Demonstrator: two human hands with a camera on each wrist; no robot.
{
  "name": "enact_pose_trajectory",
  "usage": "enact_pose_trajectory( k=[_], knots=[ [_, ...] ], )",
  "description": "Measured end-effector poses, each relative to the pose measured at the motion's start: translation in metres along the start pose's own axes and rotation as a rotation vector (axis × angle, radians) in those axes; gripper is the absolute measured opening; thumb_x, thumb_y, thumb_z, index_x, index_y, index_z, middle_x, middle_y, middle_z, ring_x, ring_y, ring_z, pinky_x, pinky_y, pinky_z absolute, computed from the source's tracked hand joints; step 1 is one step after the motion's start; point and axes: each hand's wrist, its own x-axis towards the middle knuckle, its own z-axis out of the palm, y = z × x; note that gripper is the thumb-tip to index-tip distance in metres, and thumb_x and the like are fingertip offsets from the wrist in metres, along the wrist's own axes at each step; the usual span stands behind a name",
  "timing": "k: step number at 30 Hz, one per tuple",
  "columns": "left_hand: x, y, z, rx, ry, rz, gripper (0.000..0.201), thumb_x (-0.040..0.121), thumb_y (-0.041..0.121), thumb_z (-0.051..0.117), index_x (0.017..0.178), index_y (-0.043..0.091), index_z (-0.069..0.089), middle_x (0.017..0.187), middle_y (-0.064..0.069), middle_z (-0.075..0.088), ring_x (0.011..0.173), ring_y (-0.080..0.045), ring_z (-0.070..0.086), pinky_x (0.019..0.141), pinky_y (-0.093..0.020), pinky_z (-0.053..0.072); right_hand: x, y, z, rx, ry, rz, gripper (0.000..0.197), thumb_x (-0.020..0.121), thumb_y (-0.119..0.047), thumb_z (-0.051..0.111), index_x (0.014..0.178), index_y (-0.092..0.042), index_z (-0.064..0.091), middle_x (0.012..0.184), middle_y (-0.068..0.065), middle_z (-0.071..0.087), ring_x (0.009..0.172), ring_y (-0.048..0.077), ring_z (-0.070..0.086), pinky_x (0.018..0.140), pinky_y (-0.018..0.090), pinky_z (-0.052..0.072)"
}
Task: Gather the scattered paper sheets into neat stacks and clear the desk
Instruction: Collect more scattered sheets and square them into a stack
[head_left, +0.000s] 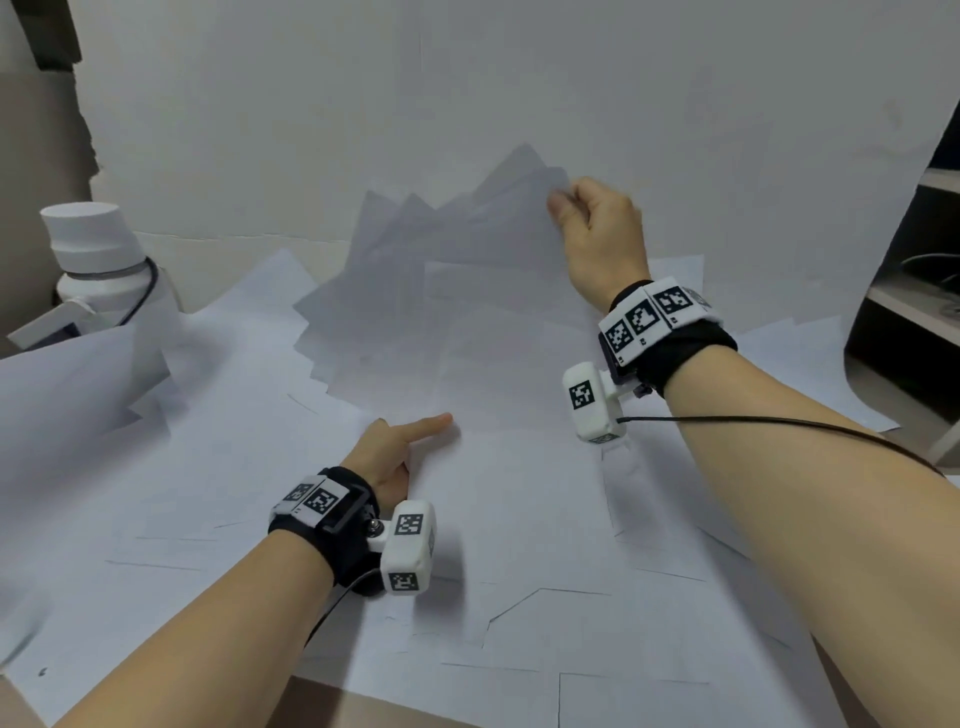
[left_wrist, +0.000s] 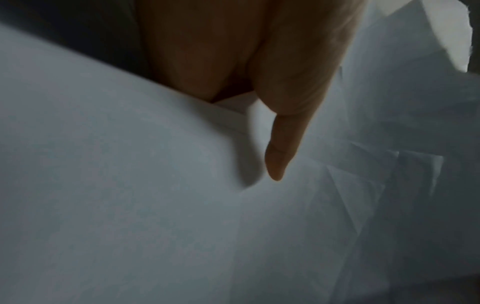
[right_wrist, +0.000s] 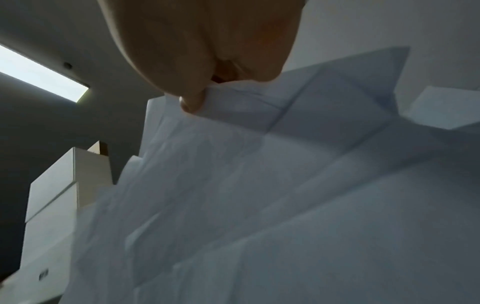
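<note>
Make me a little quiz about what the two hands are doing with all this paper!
1. True or false: the right hand rests flat on the desk.
2. Which does the right hand hold in its grip? A) the white bottle B) a bunch of lifted paper sheets C) nothing
3. Fill in: the left hand reaches into the loose sheets on the desk with its ____ sticking out over them.

Key:
1. False. It is raised, pinching the top of the lifted paper sheets.
2. B
3. thumb; the fingers are hidden under a sheet.
</note>
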Motion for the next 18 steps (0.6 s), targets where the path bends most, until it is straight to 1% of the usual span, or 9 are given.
enact_pose_trajectory(
  k=[3, 5, 6, 7, 8, 10, 15, 17, 18],
  knots=[
    [0.000, 0.001, 0.005, 0.004, 0.044, 0.023, 0.060, 0.077, 0.007, 0.085, 0.123, -0.018, 0.056, 0.106, -0.036, 0.068, 0.089, -0.048, 0.071, 0.075, -0.061, 0.058, 0.005, -0.011, 0.001, 0.008, 0.047, -0.020, 0.047, 0.099, -0.021, 0.053, 0.061, -0.025, 0.026, 0.053, -0.008, 0.030, 0.059, 0.013, 0.026, 0.051, 0.021, 0.023],
    [0.005, 0.001, 0.004, -0.009, 0.072, 0.058, 0.071, 0.072, 0.010, 0.089, 0.127, -0.016, 0.051, 0.113, -0.038, 0.065, 0.093, -0.048, 0.071, 0.078, -0.064, 0.057, 0.008, -0.014, -0.002, -0.013, 0.084, -0.025, 0.047, 0.100, -0.020, 0.051, 0.061, -0.025, 0.025, 0.053, -0.008, 0.030, 0.062, 0.017, 0.026, 0.052, 0.026, 0.023],
    [0.008, 0.000, 0.003, -0.010, 0.068, 0.088, 0.075, 0.071, 0.010, 0.090, 0.130, -0.013, 0.049, 0.115, -0.036, 0.066, 0.095, -0.047, 0.071, 0.080, -0.064, 0.057, 0.009, -0.015, -0.005, -0.024, 0.110, -0.021, 0.047, 0.100, -0.019, 0.050, 0.062, -0.025, 0.024, 0.054, -0.008, 0.030, 0.062, 0.018, 0.026, 0.054, 0.030, 0.021],
    [0.008, 0.001, 0.002, -0.020, 0.050, 0.114, 0.069, 0.074, 0.008, 0.087, 0.131, -0.010, 0.051, 0.116, -0.033, 0.067, 0.098, -0.047, 0.071, 0.083, -0.062, 0.057, 0.011, -0.016, -0.008, -0.034, 0.138, -0.011, 0.046, 0.100, -0.018, 0.049, 0.062, -0.026, 0.024, 0.054, -0.009, 0.030, 0.062, 0.019, 0.026, 0.057, 0.032, 0.019],
    [0.010, 0.000, 0.001, -0.013, 0.037, 0.128, 0.056, 0.081, 0.004, 0.081, 0.129, -0.007, 0.055, 0.115, -0.029, 0.069, 0.101, -0.046, 0.070, 0.087, -0.061, 0.056, 0.013, -0.017, -0.011, -0.045, 0.160, -0.001, 0.046, 0.101, -0.018, 0.048, 0.063, -0.025, 0.024, 0.055, -0.009, 0.030, 0.061, 0.018, 0.025, 0.059, 0.033, 0.018],
    [0.012, 0.001, -0.002, 0.024, 0.021, 0.130, 0.038, 0.088, 0.000, 0.072, 0.124, -0.005, 0.061, 0.113, -0.025, 0.072, 0.103, -0.044, 0.070, 0.092, -0.059, 0.055, 0.015, -0.017, -0.015, -0.063, 0.183, 0.012, 0.045, 0.101, -0.019, 0.047, 0.063, -0.026, 0.024, 0.055, -0.008, 0.030, 0.060, 0.018, 0.025, 0.059, 0.033, 0.018],
    [0.011, 0.006, -0.006, 0.115, -0.002, 0.130, 0.037, 0.088, 0.002, 0.073, 0.123, -0.004, 0.062, 0.111, -0.027, 0.071, 0.101, -0.046, 0.070, 0.090, -0.062, 0.055, 0.025, -0.027, -0.024, -0.128, 0.232, 0.059, 0.044, 0.102, -0.023, 0.044, 0.063, -0.028, 0.024, 0.058, -0.008, 0.033, 0.068, 0.025, 0.032, 0.056, 0.034, 0.022],
    [0.012, 0.005, -0.008, 0.131, 0.001, 0.125, 0.035, 0.089, 0.001, 0.072, 0.122, -0.002, 0.062, 0.110, -0.026, 0.072, 0.098, -0.044, 0.071, 0.086, -0.056, 0.058, 0.030, -0.034, -0.028, -0.142, 0.267, 0.069, 0.044, 0.103, -0.023, 0.043, 0.064, -0.028, 0.024, 0.060, -0.008, 0.033, 0.070, 0.025, 0.032, 0.055, 0.036, 0.020],
    [0.013, 0.004, -0.009, 0.135, 0.008, 0.125, 0.033, 0.089, 0.001, 0.072, 0.121, -0.001, 0.063, 0.108, -0.025, 0.073, 0.094, -0.042, 0.072, 0.081, -0.052, 0.059, 0.034, -0.037, -0.031, -0.144, 0.289, 0.072, 0.044, 0.103, -0.024, 0.042, 0.064, -0.028, 0.024, 0.061, -0.008, 0.033, 0.072, 0.025, 0.033, 0.056, 0.035, 0.020]
  ],
)
